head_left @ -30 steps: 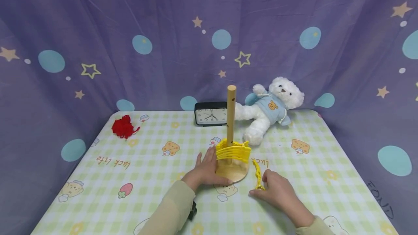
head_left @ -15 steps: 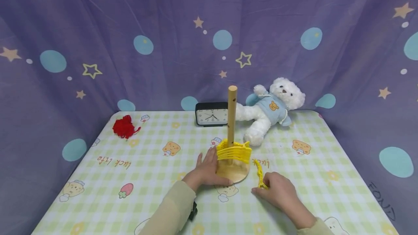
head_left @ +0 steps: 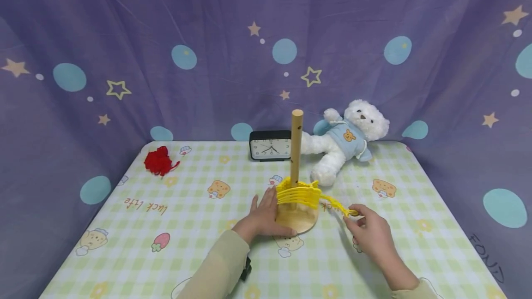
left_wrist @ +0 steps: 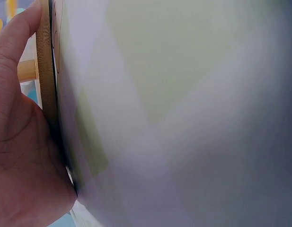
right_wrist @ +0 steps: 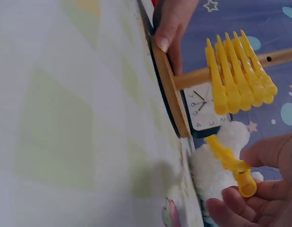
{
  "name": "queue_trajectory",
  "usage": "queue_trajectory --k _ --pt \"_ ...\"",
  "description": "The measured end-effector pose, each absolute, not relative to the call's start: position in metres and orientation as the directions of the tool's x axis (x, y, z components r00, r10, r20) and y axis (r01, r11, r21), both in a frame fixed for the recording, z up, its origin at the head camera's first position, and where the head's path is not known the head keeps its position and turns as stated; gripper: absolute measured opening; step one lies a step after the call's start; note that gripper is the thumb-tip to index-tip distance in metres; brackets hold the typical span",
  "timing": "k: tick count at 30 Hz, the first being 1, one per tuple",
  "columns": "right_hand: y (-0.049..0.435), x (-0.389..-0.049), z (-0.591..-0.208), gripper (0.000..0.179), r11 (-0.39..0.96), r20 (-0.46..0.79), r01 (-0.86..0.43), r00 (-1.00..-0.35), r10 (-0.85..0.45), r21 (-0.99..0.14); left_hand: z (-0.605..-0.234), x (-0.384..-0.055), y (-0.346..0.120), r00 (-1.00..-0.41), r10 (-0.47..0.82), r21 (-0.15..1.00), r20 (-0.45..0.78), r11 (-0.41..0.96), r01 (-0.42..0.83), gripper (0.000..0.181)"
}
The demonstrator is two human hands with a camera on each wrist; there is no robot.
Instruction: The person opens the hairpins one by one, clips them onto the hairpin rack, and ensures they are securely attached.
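Note:
My left hand (head_left: 262, 218) rests with straight fingers at the left side of a round wooden base (head_left: 298, 219), its thumb along the front rim. From the base rises an upright wooden post (head_left: 296, 146). Around the post's lower part, raised above the base, sits a stack of several yellow curved plastic pieces (head_left: 298, 194), tapered at one end in the right wrist view. My right hand (head_left: 371, 232) pinches another slender yellow plastic piece (right_wrist: 226, 156) by its ringed end between thumb and fingers. Its far end points left and overlaps the stack's right edge in the head view.
A black desk clock (head_left: 270, 146) stands behind the post. To its right lies a white teddy bear (head_left: 345, 137) in a blue shirt. Red yarn (head_left: 160, 161) lies at the back left. A checked cloth (head_left: 199, 248) covers the table, with a purple curtain (head_left: 216, 59) behind.
My right hand has lifted the slender yellow piece, moving right and away from me, and turned its far end toward the stack. My left hand has stayed at the base.

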State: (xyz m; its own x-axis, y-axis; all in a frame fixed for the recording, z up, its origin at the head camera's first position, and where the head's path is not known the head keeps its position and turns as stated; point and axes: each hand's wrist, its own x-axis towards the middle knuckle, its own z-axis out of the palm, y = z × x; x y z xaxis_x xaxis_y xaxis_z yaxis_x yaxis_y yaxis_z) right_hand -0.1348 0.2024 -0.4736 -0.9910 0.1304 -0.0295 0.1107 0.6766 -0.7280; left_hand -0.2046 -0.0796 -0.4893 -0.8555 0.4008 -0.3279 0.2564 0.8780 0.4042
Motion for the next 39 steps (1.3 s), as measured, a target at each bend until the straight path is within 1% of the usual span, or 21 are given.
queue_trajectory --k 2,3,6,9,12,17,22,24,29,32,39 --pt "0.205 -0.136 -0.471 0.041 0.653 -0.018 0.113 -0.988 0.151 -0.749 -0.49 -0.205 -0.08 -0.856 0.401 0.4 -0.326 0.879 0.259 0.131" --pt "0.207 -0.136 -0.469 0.041 0.664 0.015 0.095 -0.987 0.158 -0.742 -0.49 -0.205 -0.08 -0.855 0.401 0.397 -0.328 0.88 0.26 0.131" --pt "0.21 -0.136 -0.465 0.039 0.708 0.153 0.003 -0.976 0.157 -0.707 -0.49 -0.205 -0.08 -0.856 0.402 0.399 -0.324 0.879 0.262 0.131" --pt "0.212 -0.137 -0.46 0.035 0.752 0.312 -0.107 -0.94 0.135 -0.65 -0.491 -0.206 -0.08 -0.857 0.403 0.405 -0.321 0.877 0.26 0.131" --pt "0.214 -0.139 -0.455 0.032 0.763 0.391 -0.167 -0.913 0.12 -0.624 -0.491 -0.205 -0.08 -0.858 0.4 0.408 -0.321 0.876 0.256 0.131" --pt "0.212 -0.144 -0.448 0.03 0.772 0.453 -0.207 -0.884 0.115 -0.601 -0.492 -0.205 -0.079 -0.857 0.396 0.398 -0.328 0.881 0.255 0.131" --pt "0.203 -0.153 -0.441 0.026 0.781 0.555 -0.291 -0.827 0.084 -0.552 -0.49 -0.205 -0.079 -0.855 0.403 0.405 -0.326 0.877 0.258 0.13" --pt "0.198 -0.157 -0.44 0.026 0.787 0.579 -0.312 -0.813 0.069 -0.532 -0.493 -0.206 -0.079 -0.856 0.398 0.409 -0.33 0.878 0.25 0.131" --pt "0.188 -0.166 -0.438 0.024 0.779 0.607 -0.363 -0.794 0.029 -0.512 -0.503 -0.211 -0.08 -0.857 0.379 0.397 -0.35 0.888 0.23 0.135" --pt "0.181 -0.171 -0.437 0.024 0.765 0.625 -0.401 -0.781 0.001 -0.503 -0.506 -0.212 -0.08 -0.86 0.379 0.404 -0.342 0.886 0.23 0.135" --pt "0.165 -0.18 -0.433 0.025 0.749 0.659 -0.479 -0.749 -0.076 -0.458 -0.496 -0.207 -0.08 -0.857 0.397 0.405 -0.329 0.879 0.252 0.132"
